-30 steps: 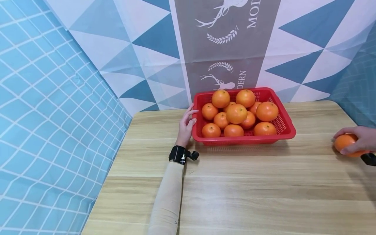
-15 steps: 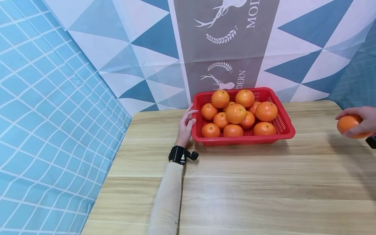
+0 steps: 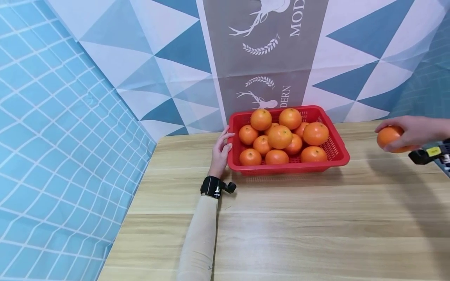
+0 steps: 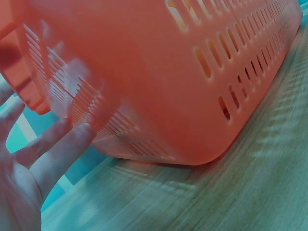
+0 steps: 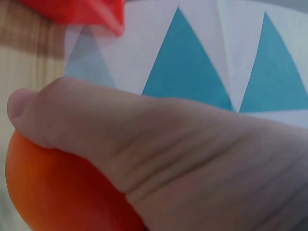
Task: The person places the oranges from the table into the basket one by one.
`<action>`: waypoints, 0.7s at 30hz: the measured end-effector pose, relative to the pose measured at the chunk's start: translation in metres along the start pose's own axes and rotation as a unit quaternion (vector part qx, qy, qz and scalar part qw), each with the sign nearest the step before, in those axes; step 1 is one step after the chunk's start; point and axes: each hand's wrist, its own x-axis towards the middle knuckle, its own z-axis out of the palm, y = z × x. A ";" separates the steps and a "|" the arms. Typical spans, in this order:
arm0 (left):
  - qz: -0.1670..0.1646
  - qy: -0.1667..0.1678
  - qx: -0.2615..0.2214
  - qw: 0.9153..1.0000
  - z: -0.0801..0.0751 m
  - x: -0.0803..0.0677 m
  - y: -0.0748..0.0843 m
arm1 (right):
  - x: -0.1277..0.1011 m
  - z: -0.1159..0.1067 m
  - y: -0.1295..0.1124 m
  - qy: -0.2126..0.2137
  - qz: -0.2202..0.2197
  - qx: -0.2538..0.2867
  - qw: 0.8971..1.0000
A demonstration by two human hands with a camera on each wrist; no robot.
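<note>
Setting: a pale wood-grain worktop point(image 3: 281, 218) backed by a hanging cloth point(image 3: 267, 58) printed with blue and white triangles, a grey centre strip and white deer motifs; a blue cloth with a white grid point(image 3: 59, 156) hangs at the left.

Item 1: red basket point(image 3: 337, 150), slotted plastic, standing on the worktop near the back edge, just in front of the cloth. Contents: a heap of oranges point(image 3: 279, 136), piled above the rim.

Item 2: left hand point(image 3: 220, 152), at the basket's left short wall. Fingers straight and slightly spread, tips touching the wall; nothing gripped. The left wrist view shows the fingers point(image 4: 57, 149) lying against the slotted wall point(image 4: 159, 82). A black wrist strap point(image 3: 212, 186) and a cream sleeve point(image 3: 200, 238) follow down the forearm.

Item 3: right hand point(image 3: 411, 130), at the far right, raised above the worktop, well apart from the basket and level with its rim. Fingers and thumb curled round a single orange point(image 3: 388, 136), which sits at the side of the hand facing the basket. The right wrist view shows the thumb point(image 5: 72, 115) across the top of this fruit point(image 5: 57, 192), with a corner of the basket point(image 5: 77, 12) beyond.
</note>
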 end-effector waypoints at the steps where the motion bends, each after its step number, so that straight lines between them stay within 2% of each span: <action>1: 0.002 -0.001 -0.005 1.000 -0.001 0.000 -0.002 | 0.001 -0.002 -0.006 0.000 -0.004 0.000 1.000; 4: 0.004 0.002 -0.004 1.000 -0.002 0.001 -0.007 | 0.006 -0.010 -0.022 -0.004 -0.015 -0.005 1.000; 13: -0.014 0.012 0.007 1.000 0.006 -0.004 0.023 | 0.022 -0.028 -0.078 -0.015 -0.050 -0.011 0.999; 21: -0.028 0.015 0.008 0.999 0.009 -0.004 0.025 | 0.032 -0.027 -0.137 -0.026 -0.106 -0.009 0.994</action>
